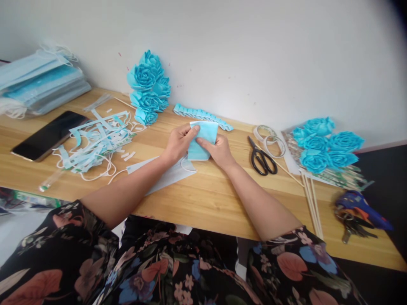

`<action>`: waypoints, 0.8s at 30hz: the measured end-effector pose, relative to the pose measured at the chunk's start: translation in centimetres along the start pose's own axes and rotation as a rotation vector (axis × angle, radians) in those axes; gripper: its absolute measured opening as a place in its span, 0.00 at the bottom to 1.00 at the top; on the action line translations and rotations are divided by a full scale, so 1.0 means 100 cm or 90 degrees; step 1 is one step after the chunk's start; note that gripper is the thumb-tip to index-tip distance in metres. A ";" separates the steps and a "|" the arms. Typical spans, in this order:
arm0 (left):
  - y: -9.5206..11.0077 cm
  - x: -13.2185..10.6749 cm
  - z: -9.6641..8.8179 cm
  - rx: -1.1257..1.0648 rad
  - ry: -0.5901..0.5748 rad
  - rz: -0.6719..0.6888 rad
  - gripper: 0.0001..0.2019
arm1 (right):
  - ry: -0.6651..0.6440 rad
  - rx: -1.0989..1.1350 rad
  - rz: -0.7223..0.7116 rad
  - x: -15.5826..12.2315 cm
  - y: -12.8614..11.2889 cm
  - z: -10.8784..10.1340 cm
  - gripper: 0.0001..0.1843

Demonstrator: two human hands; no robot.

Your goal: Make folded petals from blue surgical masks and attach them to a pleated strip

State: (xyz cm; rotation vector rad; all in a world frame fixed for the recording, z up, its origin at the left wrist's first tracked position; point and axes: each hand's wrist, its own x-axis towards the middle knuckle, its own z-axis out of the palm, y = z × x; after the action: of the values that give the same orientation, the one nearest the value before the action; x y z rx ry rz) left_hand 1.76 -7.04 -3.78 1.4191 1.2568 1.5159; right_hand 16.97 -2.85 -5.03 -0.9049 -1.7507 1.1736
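Note:
Between my two hands is a folded piece of blue face-mask fabric (203, 146), held up over the middle of the table. My left hand (178, 143) pinches its left edge with the thumb on top. My right hand (220, 151) grips the right edge, its thumb pressed on the face of the fabric. Under my left forearm lies a flat face mask (171, 174) with a white ear loop. Just behind my hands a row of pleated blue fabric pieces (203, 114) lies along the wall.
Left are stacked masks (41, 80), a phone (47, 135) and heaped fabric scraps (101, 137). Blue fabric roses stand at the back (149, 87) and right (327, 144). Scissors (262, 159), tape rolls (274, 146), wooden sticks (311, 203), a glue gun (362, 207) and keys (354, 224) lie rightward.

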 end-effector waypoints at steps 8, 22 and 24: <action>-0.004 0.007 -0.004 -0.102 0.068 -0.018 0.21 | -0.043 -0.082 -0.004 0.002 -0.003 0.000 0.21; 0.009 0.010 -0.005 -0.181 0.032 -0.072 0.24 | 0.123 -0.128 -0.085 0.011 0.005 -0.004 0.16; 0.007 0.012 -0.008 -0.184 0.038 -0.058 0.25 | 0.118 -0.118 -0.068 0.012 0.006 -0.004 0.17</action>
State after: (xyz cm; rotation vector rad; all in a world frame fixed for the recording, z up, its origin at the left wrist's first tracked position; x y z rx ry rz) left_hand 0.91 -6.30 -2.68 1.1234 1.0701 1.6140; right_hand 16.95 -1.51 -5.19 -0.9840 -1.7527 0.8408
